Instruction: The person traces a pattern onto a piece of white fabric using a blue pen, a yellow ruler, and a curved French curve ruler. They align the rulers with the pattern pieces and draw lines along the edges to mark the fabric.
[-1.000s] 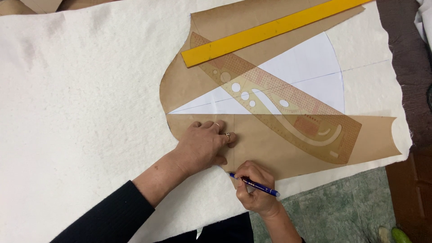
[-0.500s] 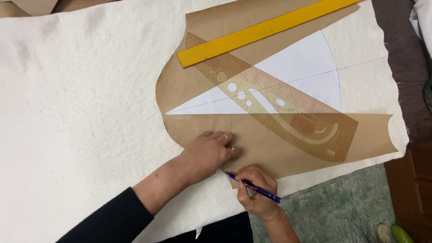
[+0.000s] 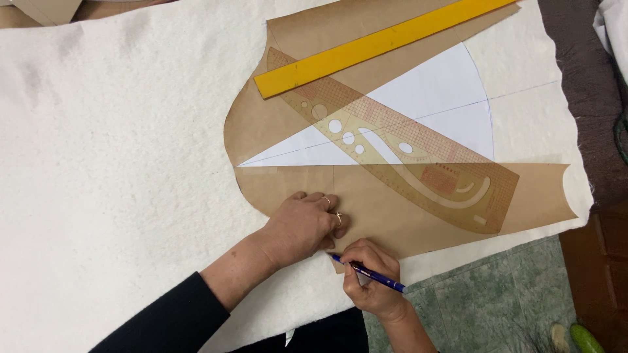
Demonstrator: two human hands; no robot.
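Fingers of right hand (image 3: 371, 282) closed round a blue pen (image 3: 367, 274), tip at lower edge of brown paper pattern (image 3: 392, 219), bottom centre of frame. Left hand (image 3: 306, 223) lies flat & open on the pattern, just beside the pen tip. Transparent curve ruler (image 3: 418, 160) & yellow ruler (image 3: 379, 44) lie further up, on white fleece fabric (image 3: 118, 170).

Paper pattern (image 3: 392, 216) on fleece (image 3: 118, 163), two rulers (image 3: 373, 47) across the pattern
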